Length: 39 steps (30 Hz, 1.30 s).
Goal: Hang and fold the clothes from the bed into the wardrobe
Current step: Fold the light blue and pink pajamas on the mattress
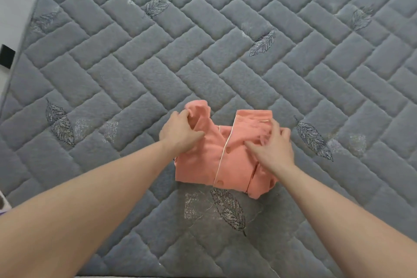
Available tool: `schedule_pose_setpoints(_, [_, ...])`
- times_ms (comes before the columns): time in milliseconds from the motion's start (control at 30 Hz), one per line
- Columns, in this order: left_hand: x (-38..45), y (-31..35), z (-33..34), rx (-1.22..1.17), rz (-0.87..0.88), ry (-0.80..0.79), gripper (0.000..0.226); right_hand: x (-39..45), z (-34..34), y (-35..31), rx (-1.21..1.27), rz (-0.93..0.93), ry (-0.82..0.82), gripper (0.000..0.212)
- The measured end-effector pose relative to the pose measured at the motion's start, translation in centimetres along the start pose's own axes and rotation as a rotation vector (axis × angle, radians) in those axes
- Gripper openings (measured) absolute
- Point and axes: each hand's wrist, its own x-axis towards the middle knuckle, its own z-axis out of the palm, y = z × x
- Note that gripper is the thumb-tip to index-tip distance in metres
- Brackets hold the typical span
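Two bare forearms reach out from the near edge over the bed (225, 52), a grey quilted mattress stitched in a brick pattern with dark embroidered leaves scattered across it. One such leaf (229, 209) lies just in front of the garment, nearest the person.

A little beyond it sits the salmon-pink shirt (200, 165), lying on the mattress at about the middle of the near half. It is partly folded into a rough block, with pale piping running down the front placket and at least three matching buttons showing along that line. Its right side is tucked over in a thick fold at the lower corner.

The right hand (272, 148) lies on the right part of the shirt, its fingers (259, 145) bent and pressing into the cloth; that hand is blurred, so I cannot tell whether it pinches the fabric or merely pushes it flat. The left hand (178, 134) is at the shirt's left upper part, fingers curled around a bunched piece of fabric that stands up in a loose hump, clearly gripping it.

Farther off, the mattress stretches away with more leaves. At the far left, a pale wall borders it.
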Motion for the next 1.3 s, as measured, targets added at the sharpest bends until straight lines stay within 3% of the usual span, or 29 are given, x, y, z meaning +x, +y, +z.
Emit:
schedule_pose_setpoints(67, [0.5,-0.9,0.4,-0.078,0.048,-0.01,0.085,0.3,0.3,0.5,-0.059,-0.067,-0.08,0.102])
schedule_pose_setpoints(133, [1.0,-1.3,0.5,-0.103,0.149,-0.029,0.075,1.0,0.4,0.8,-0.063,-0.067,-0.165,0.093])
schedule_pose_setpoints(233, [1.2,-1.2,0.5,-0.294,0.139,-0.055,0.017,1.9,0.1,0.9,-0.07,-0.135,-0.113,0.031])
schedule_pose_setpoints(267, [1.3,-1.1,0.4,-0.392,0.095,-0.083,0.011,2.0,0.0,0.9,-0.046,-0.158,-0.059,0.014])
schedule_pose_setpoints(367, [1.7,-1.5,-0.4,-0.431,-0.008,-0.083,0.025,2.3,-0.4,1.1,0.036,-0.186,0.002,0.008])
schedule_pose_setpoints(433, [1.8,-2.1,-0.5,-0.296,-0.05,0.04,0.019,2.3,-0.7,1.6,-0.026,-0.194,-0.032,0.045])
schedule_pose_setpoints(533, [1.3,-1.8,-0.1,-0.195,0.135,0.247,0.063,2.4,-0.6,1.9,-0.092,-0.207,-0.155,0.116])
schedule_pose_setpoints(567, [1.3,-1.3,0.0,-0.202,0.227,0.193,0.074,2.6,-0.2,2.0,-0.091,-0.2,-0.207,0.133])
schedule_pose_setpoints(633, [1.6,-0.6,0.5,-0.116,0.286,-0.068,0.095,3.1,0.5,2.1,-0.091,-0.153,-0.28,0.15])
schedule_pose_setpoints(700, [2.2,-0.6,0.8,0.039,0.211,-0.269,0.105,3.6,1.1,1.8,-0.065,-0.119,-0.27,0.135])
schedule_pose_setpoints(733, [2.6,-0.7,0.6,0.067,0.177,-0.3,0.1,3.8,1.3,1.6,-0.062,-0.122,-0.248,0.113])
schedule_pose_setpoints(800, [3.5,-0.8,0.0,-0.021,0.147,-0.318,0.067,4.4,1.2,1.2,-0.048,-0.119,-0.259,0.049])
schedule_pose_setpoints(833, [3.8,-0.9,-0.5,-0.098,0.13,-0.341,0.05,4.7,1.1,1.2,-0.015,-0.095,-0.305,0.03])
schedule_pose_setpoints(867, [4.2,-1.1,-0.9,-0.187,0.112,-0.387,0.038,4.9,0.8,1.2,0.041,-0.058,-0.369,0.026])
schedule_pose_setpoints(933, [4.5,-1.7,-1.6,-0.377,0.062,-0.504,0.026,5.0,-0.2,1.3,0.194,0.068,-0.512,0.042])
schedule_pose_setpoints(1000, [4.3,-2.0,-2.2,-0.49,-0.017,-0.619,0.028,5.2,-0.7,1.6,0.263,0.179,-0.62,0.061])
schedule_pose_setpoints(1067, [4.1,-2.0,-1.9,-0.452,-0.086,-0.653,0.037,5.3,-0.6,1.8,0.232,0.231,-0.692,0.069])
schedule_pose_setpoints(1133, [4.0,-1.7,-0.6,-0.3,-0.124,-0.593,0.049,5.3,0.4,1.8,0.148,0.244,-0.693,0.065])
schedule_pose_setpoints(1300, [3.4,-0.6,2.3,-0.005,-0.058,-0.477,0.064,4.2,2.4,1.4,-0.011,0.201,-0.576,0.031])
